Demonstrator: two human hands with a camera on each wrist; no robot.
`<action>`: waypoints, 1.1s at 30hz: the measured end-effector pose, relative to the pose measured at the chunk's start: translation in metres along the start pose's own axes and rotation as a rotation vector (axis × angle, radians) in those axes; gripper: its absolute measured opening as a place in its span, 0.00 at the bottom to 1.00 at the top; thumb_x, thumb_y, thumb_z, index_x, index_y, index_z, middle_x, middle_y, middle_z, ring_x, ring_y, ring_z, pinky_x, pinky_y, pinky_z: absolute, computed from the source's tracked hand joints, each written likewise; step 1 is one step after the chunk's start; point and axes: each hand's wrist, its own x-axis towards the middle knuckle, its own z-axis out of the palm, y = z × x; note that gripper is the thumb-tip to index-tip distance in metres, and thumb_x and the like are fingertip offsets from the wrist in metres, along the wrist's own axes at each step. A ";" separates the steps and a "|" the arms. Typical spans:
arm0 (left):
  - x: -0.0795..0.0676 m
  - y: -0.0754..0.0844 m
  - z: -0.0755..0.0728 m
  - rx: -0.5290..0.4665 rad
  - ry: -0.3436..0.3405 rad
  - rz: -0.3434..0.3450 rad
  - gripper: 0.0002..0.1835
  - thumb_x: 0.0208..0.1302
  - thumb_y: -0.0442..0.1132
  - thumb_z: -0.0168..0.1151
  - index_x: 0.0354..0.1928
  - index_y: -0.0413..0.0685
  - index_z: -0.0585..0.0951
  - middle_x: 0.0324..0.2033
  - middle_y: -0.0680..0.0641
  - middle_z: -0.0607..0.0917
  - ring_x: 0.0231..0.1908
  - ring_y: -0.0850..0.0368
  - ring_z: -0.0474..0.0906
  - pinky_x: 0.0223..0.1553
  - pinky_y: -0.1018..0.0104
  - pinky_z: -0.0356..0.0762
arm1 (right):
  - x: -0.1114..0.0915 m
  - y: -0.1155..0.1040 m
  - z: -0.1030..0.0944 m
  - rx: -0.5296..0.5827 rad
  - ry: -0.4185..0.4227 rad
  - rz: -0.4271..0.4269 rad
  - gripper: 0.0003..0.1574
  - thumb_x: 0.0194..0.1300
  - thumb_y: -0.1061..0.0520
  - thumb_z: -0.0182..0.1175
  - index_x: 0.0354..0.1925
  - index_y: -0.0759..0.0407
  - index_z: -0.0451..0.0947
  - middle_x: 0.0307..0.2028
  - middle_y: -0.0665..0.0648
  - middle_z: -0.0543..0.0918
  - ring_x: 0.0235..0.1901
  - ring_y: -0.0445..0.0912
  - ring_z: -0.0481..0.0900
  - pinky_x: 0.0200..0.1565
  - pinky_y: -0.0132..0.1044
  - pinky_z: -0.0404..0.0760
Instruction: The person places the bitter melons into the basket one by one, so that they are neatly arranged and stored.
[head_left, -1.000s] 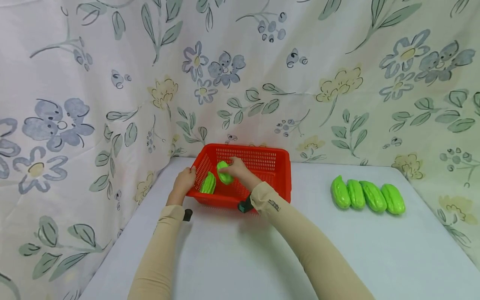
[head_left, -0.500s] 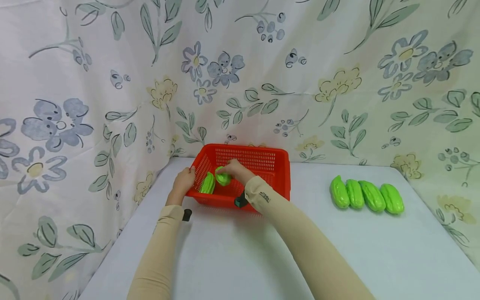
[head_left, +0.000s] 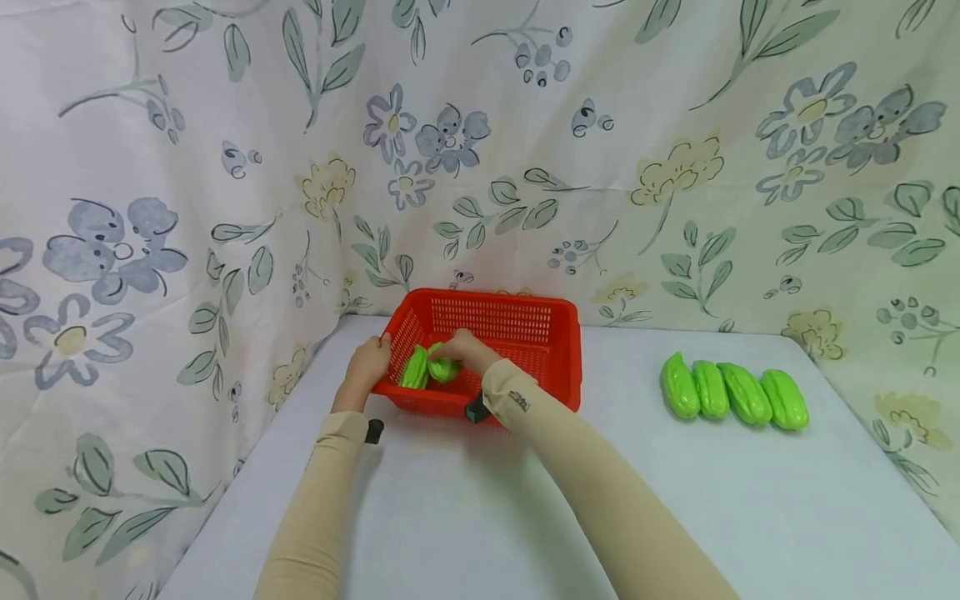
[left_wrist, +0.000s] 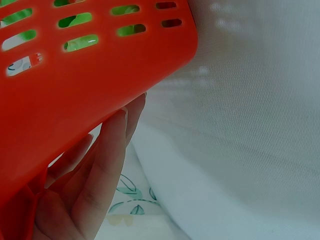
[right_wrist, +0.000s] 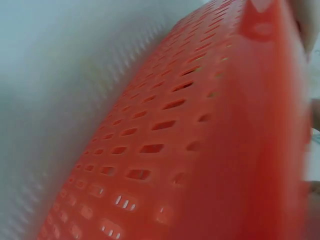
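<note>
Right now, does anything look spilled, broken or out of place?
Nothing stands out: the red basket looks whole, the left hand grips its rim, the right hand holds a green vegetable inside, and four others lie side by side outside.

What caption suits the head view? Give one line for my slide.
Left hand grips a red basket, right hand holds a green vegetable inside beside another; four more lie on the table.

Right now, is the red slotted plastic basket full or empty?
Neither: the basket has two glossy green ridged vegetables inside; bare floor shows right of them.
</note>
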 end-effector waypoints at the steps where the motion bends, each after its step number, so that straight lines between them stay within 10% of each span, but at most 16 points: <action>1: 0.000 0.000 0.000 -0.002 -0.002 0.000 0.33 0.79 0.52 0.27 0.67 0.30 0.64 0.63 0.28 0.72 0.60 0.35 0.72 0.60 0.43 0.69 | -0.003 0.000 0.001 -0.016 0.000 -0.002 0.46 0.60 0.59 0.67 0.70 0.69 0.57 0.67 0.63 0.67 0.58 0.52 0.72 0.62 0.42 0.74; 16: -0.002 0.000 -0.001 0.005 -0.007 0.004 0.33 0.79 0.51 0.27 0.66 0.29 0.64 0.62 0.27 0.72 0.58 0.33 0.73 0.59 0.43 0.70 | -0.007 0.010 0.002 -0.128 -0.037 -0.033 0.26 0.61 0.51 0.67 0.51 0.64 0.73 0.42 0.57 0.76 0.42 0.49 0.72 0.54 0.41 0.76; 33: -0.001 0.000 -0.001 0.007 0.011 0.002 0.32 0.79 0.50 0.27 0.64 0.29 0.66 0.59 0.27 0.74 0.55 0.35 0.75 0.57 0.44 0.70 | -0.025 0.016 -0.007 0.051 -0.154 -0.031 0.42 0.66 0.43 0.60 0.70 0.60 0.61 0.68 0.61 0.66 0.65 0.58 0.65 0.67 0.54 0.67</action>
